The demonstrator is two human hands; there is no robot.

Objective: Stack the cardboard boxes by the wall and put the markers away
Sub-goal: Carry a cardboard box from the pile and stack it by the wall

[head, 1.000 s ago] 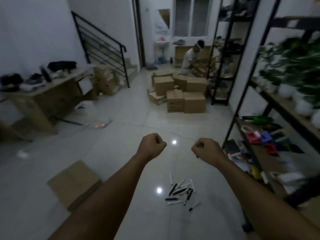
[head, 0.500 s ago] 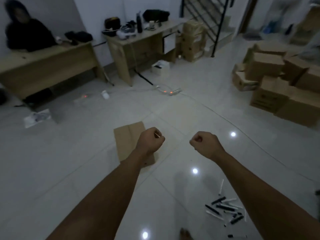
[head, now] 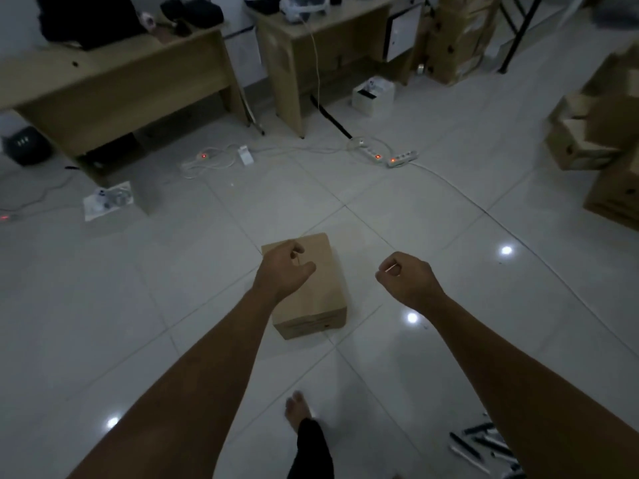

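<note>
A closed cardboard box (head: 320, 299) lies alone on the white tiled floor in front of me. My left hand (head: 281, 271) hovers above its left half with the fingers curled and nothing in them. My right hand (head: 406, 280) hangs in the air to the right of the box, also curled into a loose fist and holding nothing. Several black and white markers (head: 484, 447) lie scattered on the floor at the lower right, partly hidden by my right forearm. More cardboard boxes (head: 587, 146) are piled at the right edge.
Two wooden desks (head: 121, 81) stand along the back wall, with boxes stacked beside the right one (head: 453, 39). Power strips (head: 390, 157) and cables run across the floor beyond the box. My bare foot (head: 299, 409) is on the tiles below the box.
The view has swung left and down, bringing the lone box from my left side to directly under my left hand. The markers slid to the lower right. Both hands stay curled.
</note>
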